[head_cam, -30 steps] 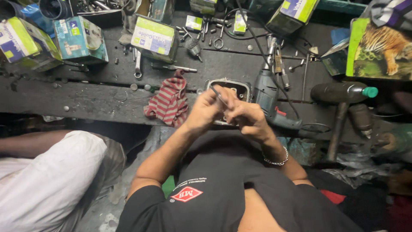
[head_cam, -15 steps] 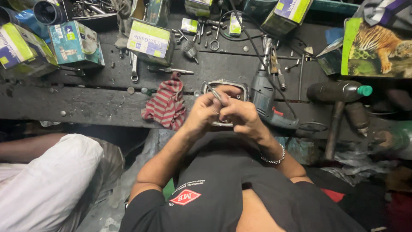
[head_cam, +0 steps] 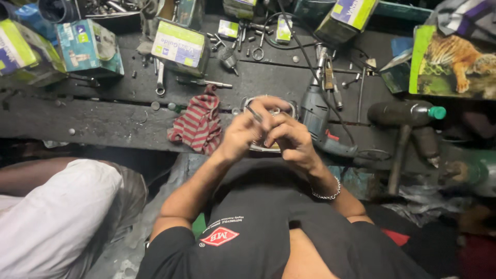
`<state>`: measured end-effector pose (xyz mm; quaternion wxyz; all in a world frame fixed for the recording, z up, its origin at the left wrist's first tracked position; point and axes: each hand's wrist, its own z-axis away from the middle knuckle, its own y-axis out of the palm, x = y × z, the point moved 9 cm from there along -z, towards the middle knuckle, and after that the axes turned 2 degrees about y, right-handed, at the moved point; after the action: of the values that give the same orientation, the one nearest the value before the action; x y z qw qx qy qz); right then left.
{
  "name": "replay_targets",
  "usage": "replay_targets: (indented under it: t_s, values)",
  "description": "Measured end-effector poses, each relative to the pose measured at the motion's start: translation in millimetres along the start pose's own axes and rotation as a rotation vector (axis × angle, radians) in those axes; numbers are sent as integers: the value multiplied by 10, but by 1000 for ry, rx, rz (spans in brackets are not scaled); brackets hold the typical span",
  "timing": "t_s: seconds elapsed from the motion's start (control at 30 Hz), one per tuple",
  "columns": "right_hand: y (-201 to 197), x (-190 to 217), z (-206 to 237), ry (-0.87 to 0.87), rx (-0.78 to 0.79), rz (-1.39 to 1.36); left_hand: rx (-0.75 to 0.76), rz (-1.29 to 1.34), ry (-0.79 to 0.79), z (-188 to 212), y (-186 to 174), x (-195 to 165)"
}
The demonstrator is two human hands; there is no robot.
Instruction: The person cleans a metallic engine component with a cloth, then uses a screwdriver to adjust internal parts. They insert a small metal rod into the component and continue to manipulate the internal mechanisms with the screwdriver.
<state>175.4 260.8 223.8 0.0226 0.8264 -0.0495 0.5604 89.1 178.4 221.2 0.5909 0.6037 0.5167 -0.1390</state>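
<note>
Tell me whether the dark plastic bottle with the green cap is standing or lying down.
Lying down: the dark plastic bottle with the green cap rests on its side on the dark workbench, cap pointing right.

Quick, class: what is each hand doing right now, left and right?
Left hand: closed, pinching a thin metal tool.
Right hand: fingers curled against the left; what it holds cannot be told.
</note>
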Motion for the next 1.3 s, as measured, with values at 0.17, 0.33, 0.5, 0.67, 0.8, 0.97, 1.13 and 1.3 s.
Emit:
replay_targets:
  t_s: [0.17,0.33,0.5,0.67,0.8,0.97,1.13,1.3]
  values:
    - [-130,-12,78,89,-233,99,-12,-190,14,-138,245,-131]
    - [-217,292,22,77,-299,-119,90,-722,251,-290,529,-457]
    - [-296,887,-137,-142,-326,314,186,-976,525,-385,907,-773]
    - [-178,1173,-138,-334,-278,304,218,-944,674,-405,1094,-1016]
    - [-243,1036,-255,-287,-290,230,184,-997,778,-387,1270,-1216]
    - [-568,-525,-916,118,-43,450,559,-156,1003,228,1474,-1998]
    - [-750,-1235,-388,301,-8,297,459,-302,784,334,1208,-2134]
    - [-774,-1023,10,497,-182,34,-374,-1319,3,285,-240,-1162]
